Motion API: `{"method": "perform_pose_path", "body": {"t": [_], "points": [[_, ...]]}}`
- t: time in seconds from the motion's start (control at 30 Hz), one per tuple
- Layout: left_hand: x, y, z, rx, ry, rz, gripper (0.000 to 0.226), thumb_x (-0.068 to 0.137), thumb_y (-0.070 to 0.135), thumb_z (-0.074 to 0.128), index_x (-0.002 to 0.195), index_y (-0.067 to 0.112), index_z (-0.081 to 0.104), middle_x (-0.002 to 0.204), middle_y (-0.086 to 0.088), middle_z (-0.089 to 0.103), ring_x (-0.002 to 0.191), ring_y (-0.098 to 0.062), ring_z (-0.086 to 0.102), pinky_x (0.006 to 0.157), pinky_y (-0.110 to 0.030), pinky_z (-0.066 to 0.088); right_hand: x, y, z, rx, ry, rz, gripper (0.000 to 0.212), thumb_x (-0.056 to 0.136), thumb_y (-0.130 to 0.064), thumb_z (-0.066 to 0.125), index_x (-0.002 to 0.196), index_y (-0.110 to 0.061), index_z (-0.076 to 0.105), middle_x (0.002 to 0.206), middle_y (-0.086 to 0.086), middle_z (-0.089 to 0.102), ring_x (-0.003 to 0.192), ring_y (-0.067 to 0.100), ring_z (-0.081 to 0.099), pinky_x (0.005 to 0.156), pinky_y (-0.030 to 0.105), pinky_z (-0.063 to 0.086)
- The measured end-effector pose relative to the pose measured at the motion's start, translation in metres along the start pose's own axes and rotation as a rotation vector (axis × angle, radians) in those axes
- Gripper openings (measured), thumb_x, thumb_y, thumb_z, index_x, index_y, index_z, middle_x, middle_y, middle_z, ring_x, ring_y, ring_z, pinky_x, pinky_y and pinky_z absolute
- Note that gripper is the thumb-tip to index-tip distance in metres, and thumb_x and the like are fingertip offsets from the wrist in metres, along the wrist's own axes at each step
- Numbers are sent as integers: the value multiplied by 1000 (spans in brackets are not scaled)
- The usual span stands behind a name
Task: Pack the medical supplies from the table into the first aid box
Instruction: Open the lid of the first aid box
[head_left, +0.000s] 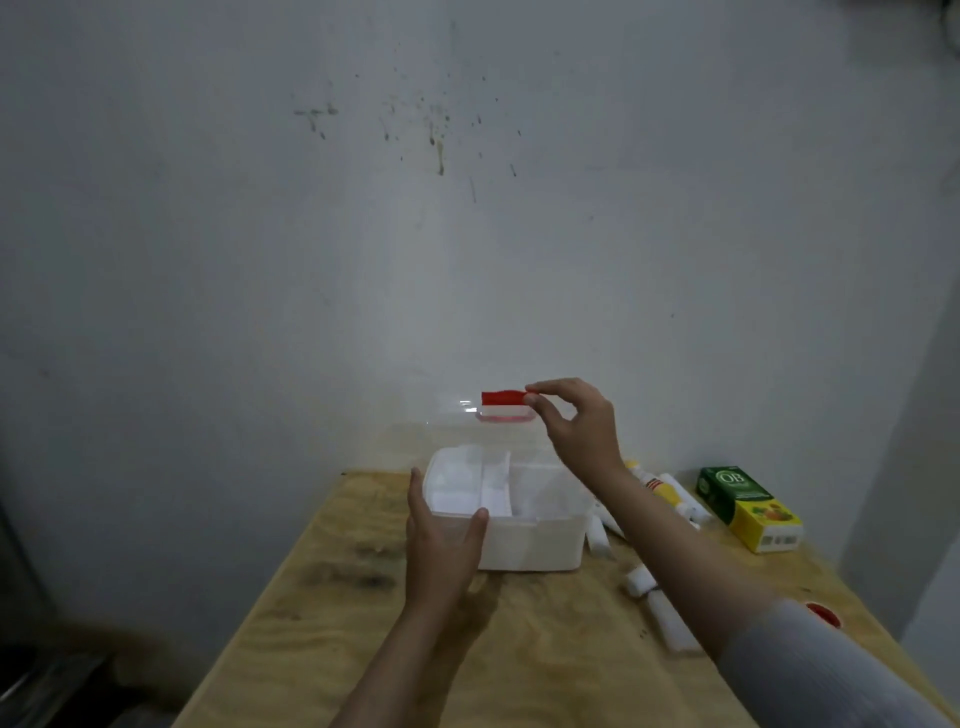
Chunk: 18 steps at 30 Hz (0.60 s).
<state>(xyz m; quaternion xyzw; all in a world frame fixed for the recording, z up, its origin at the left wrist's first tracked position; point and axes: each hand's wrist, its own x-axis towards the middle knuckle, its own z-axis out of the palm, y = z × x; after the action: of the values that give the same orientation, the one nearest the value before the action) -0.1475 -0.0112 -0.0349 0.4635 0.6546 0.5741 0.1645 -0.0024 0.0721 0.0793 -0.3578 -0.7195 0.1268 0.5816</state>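
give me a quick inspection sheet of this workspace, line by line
surface: wooden table, dark stains near its left side
job's things: first aid box open, clear lid raised; green and yellow carton, tubes and white rolls lying to the box's right, unpacked
clutter: small red object at the right edge, unclear what
grippers: left hand on the box's front left corner; right hand pinching the red latch on the lid
cables: nothing seen
surroundings: grey wall with dark splatter marks
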Motion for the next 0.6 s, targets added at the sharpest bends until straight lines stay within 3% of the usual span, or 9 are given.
{"method": "perform_pose_path", "body": {"t": [0.13, 0.23, 0.37, 0.5, 0.6], "points": [[3, -2, 1, 20, -1, 12, 92, 77, 44, 69, 143, 41, 6, 146, -2, 34, 124, -23, 45, 87, -31, 48, 36, 12, 9, 26, 14, 52, 14, 83, -21, 67, 95, -16, 73, 93, 2, 73, 89, 15, 64, 89, 39, 50], [4, -4, -1, 19, -7, 18, 88, 77, 46, 69, 141, 45, 8, 143, 0, 36, 121, -20, 45, 85, -31, 49, 53, 24, 18, 12, 30, 80, 18, 85, -20, 65, 100, -12, 70, 98, 6, 72, 89, 15, 63, 90, 34, 49], [4, -8, 0, 23, -24, 9, 84, 76, 49, 67, 141, 44, 13, 140, 0, 39, 117, -17, 46, 84, -27, 49, 60, 48, 29, -138, -9, 66, 29, 87, -23, 62, 115, -12, 62, 112, 6, 68, 112, 25, 54, 94, 29, 39], [0, -10, 0, 10, -48, 17, 79, 80, 48, 63, 141, 45, 14, 138, 0, 37, 110, -12, 40, 86, -27, 45, 57, 64, 34, -265, -123, 61, 44, 89, -26, 58, 131, -16, 48, 136, 5, 53, 136, 28, 34, 112, 49, 29], [-2, -10, 0, -2, -58, 21, 78, 81, 48, 62, 142, 48, 12, 137, -1, 36, 107, -11, 38, 87, -29, 44, 56, 67, 27, -262, -211, 63, 51, 91, -26, 54, 139, -17, 37, 148, 3, 40, 144, 24, 20, 117, 55, 15]]}}
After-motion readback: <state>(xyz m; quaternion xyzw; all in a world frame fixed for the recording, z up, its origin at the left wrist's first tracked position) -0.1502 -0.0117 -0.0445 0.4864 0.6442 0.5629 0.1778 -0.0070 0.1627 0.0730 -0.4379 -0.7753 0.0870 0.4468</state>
